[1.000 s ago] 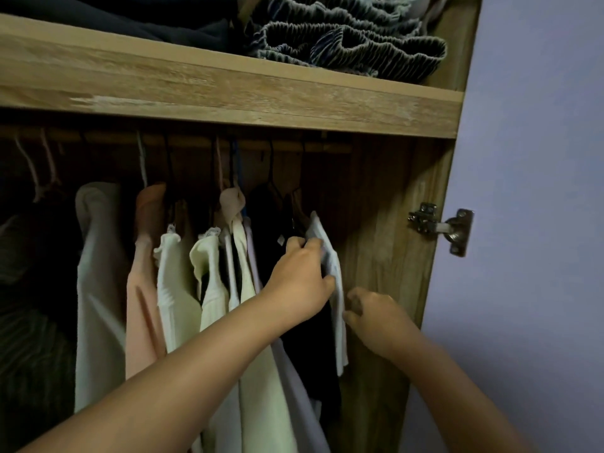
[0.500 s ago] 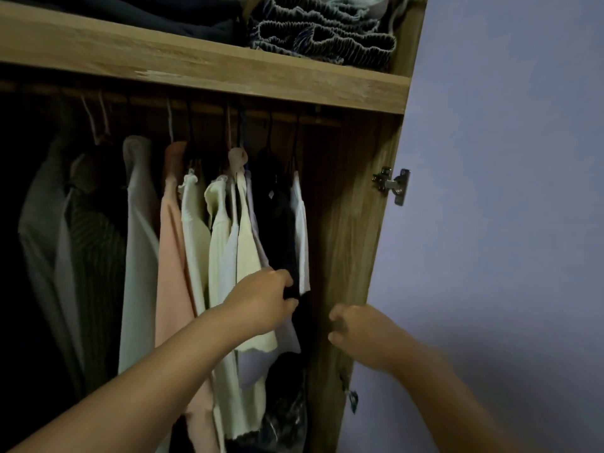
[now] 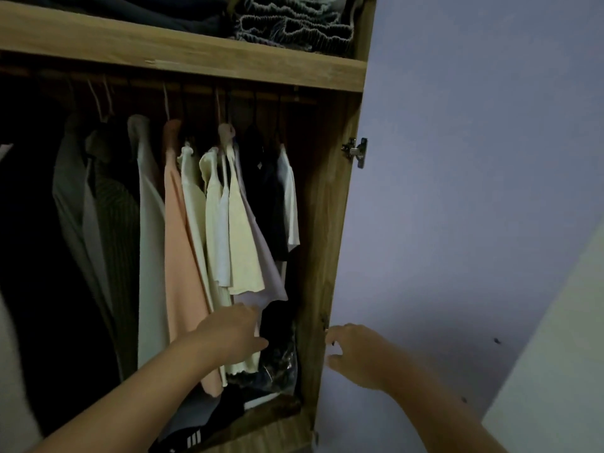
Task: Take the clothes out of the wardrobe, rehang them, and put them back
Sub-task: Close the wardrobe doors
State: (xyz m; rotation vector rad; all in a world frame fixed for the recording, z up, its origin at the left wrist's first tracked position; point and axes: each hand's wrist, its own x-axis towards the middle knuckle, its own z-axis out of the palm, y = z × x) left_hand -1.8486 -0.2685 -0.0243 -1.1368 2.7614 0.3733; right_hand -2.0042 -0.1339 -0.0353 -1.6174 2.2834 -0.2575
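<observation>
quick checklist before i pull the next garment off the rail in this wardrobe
1. Left hand on a garment: cannot tell; it sits at the hem of the pale lilac top, grip hidden.
2. Right hand free: ok; fingers loosely curled, holding nothing, beside the wooden wardrobe side panel.
3. Hanger hooks on the dark rail: ok; garments hang from it.
4. Way out of the wardrobe: ok; nothing stands in front of the clothes.
5. Neighbours that may drag along: not ok; the pale yellow top overlaps the lilac one.
6. Folded striped fabric on the wooden shelf above: ok; well back.
</observation>
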